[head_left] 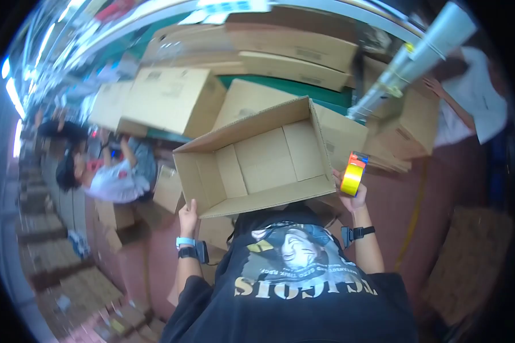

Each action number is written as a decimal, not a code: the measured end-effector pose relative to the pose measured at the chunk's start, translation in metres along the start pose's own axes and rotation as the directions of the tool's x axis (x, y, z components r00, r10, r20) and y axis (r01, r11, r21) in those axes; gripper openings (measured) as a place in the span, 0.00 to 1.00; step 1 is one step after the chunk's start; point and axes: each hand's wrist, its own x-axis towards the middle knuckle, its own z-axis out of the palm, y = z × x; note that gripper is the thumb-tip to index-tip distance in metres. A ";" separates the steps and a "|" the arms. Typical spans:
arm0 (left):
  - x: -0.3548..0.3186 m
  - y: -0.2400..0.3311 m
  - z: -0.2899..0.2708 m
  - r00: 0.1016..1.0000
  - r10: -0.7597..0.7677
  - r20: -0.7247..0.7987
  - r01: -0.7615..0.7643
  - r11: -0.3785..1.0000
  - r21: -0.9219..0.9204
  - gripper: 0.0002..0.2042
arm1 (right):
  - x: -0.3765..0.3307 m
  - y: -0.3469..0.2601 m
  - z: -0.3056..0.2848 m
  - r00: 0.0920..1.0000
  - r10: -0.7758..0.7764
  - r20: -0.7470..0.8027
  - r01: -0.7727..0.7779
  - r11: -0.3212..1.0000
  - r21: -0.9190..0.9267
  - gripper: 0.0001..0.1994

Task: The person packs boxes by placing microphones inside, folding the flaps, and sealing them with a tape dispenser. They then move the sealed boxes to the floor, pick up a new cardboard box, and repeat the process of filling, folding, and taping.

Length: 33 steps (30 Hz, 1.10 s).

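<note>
An open-topped brown cardboard box (263, 197) is held up in front of my body, tilted so that its inner walls and bottom flaps show. At its near left corner my left hand (188, 218) grips the wall, thumb on the rim and the other fingers hidden beneath. My right hand (355, 200) is closed around a tape dispenser (353, 173) with a yellow roll and orange and blue parts. The fingers of that hand reach the box's right edge; whether they press on it I cannot tell.
Beyond the box, large cartons (169, 100) lie on a green-topped bench (286, 86). A pale post (412, 60) rises at the right. Co-workers stand at left (117, 177) and far right (469, 97). Stacked cardboard (469, 263) lies on the reddish floor (392, 228).
</note>
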 end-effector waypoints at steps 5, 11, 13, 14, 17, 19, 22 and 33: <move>-0.061 -0.143 -0.090 0.928 -0.352 -0.124 0.325 0.925 -0.195 0.24 | 0.063 0.067 0.055 0.864 0.255 -0.433 -0.440 0.801 -0.407 0.44; -0.239 -0.213 -0.102 0.708 -0.663 -0.244 0.385 0.651 -0.653 0.26 | 0.084 0.098 0.053 0.796 0.530 -0.293 -0.601 0.633 -0.487 0.41; -0.308 -0.263 -0.083 0.596 -0.732 -0.330 0.319 0.593 -0.739 0.27 | 0.086 0.102 0.055 0.769 0.573 -0.282 -0.630 0.607 -0.484 0.41; -0.326 -0.282 -0.071 0.511 -0.776 -0.370 0.257 0.548 -0.796 0.28 | 0.086 0.099 0.052 0.767 0.568 -0.299 -0.634 0.596 -0.493 0.41; -0.340 -0.273 0.002 0.367 -0.878 -0.308 0.080 0.360 -0.930 0.27 | 0.085 0.099 0.048 0.750 0.548 -0.370 -0.656 0.549 -0.518 0.40; -0.337 -0.284 0.046 0.302 -0.869 -0.392 -0.158 0.360 -0.920 0.26 | 0.092 0.103 0.051 0.747 0.496 -0.443 -0.665 0.546 -0.510 0.39; -0.289 -0.302 0.095 0.025 -0.965 -0.259 -0.239 0.246 -0.939 0.23 | 0.109 0.104 0.037 0.722 0.514 -0.463 -0.691 0.516 -0.506 0.38; -0.179 -0.353 0.100 0.495 -0.867 0.061 0.867 0.498 0.031 0.20 | 0.145 0.143 0.032 0.707 0.237 -0.666 -0.687 0.455 -0.567 0.37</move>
